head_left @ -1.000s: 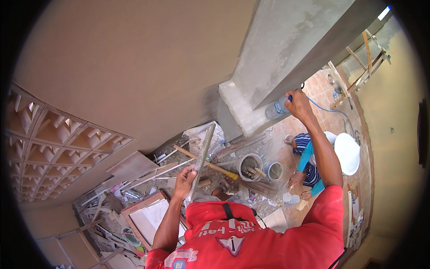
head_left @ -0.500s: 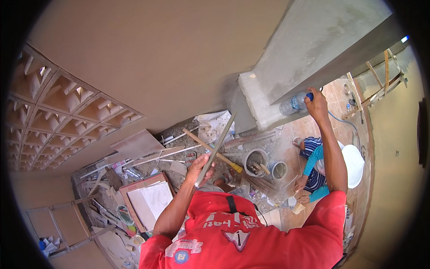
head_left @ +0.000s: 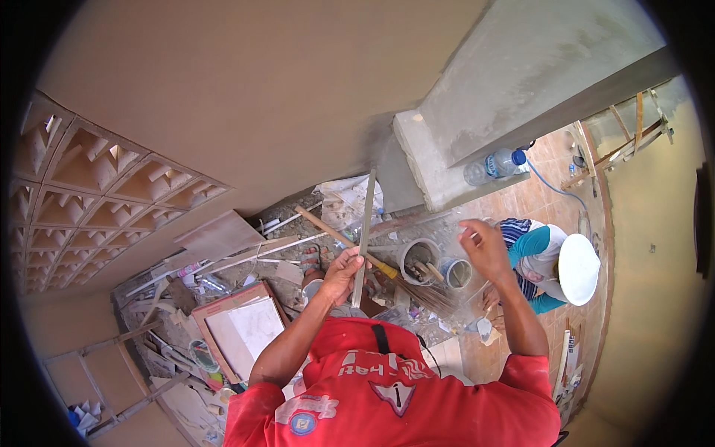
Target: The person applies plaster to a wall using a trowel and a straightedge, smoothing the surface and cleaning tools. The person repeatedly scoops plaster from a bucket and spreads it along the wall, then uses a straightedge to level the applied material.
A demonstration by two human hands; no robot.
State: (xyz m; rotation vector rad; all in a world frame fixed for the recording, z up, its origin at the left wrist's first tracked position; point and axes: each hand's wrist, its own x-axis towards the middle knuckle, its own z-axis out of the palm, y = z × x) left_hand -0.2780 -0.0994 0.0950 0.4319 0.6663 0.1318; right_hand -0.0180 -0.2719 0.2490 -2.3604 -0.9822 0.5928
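Observation:
My left hand (head_left: 345, 273) is closed around a long, thin, grey straight bar (head_left: 366, 223), which stands almost upright in front of my chest. Its upper end reaches toward the beige wall. My right hand (head_left: 482, 249) is in the air with loosely bent fingers apart, and nothing shows in it. Beyond that hand, a clear plastic bottle with a blue cap (head_left: 491, 168) rests on the grey concrete ledge (head_left: 454, 186) at the foot of the plastered column (head_left: 514, 82).
To the right a co-worker in a white hat (head_left: 579, 270) crouches on the tiled floor. Below my hands are a bucket (head_left: 418, 258), a smaller pail (head_left: 456, 273) and a broom (head_left: 387, 270). Rubble, wood strips and a framed board (head_left: 242, 328) lie left, under a vent-block wall (head_left: 97, 186).
My right hand has let go of the bottle and come back down toward me; the bottle stays on the ledge. The bar in my left hand has swung more upright.

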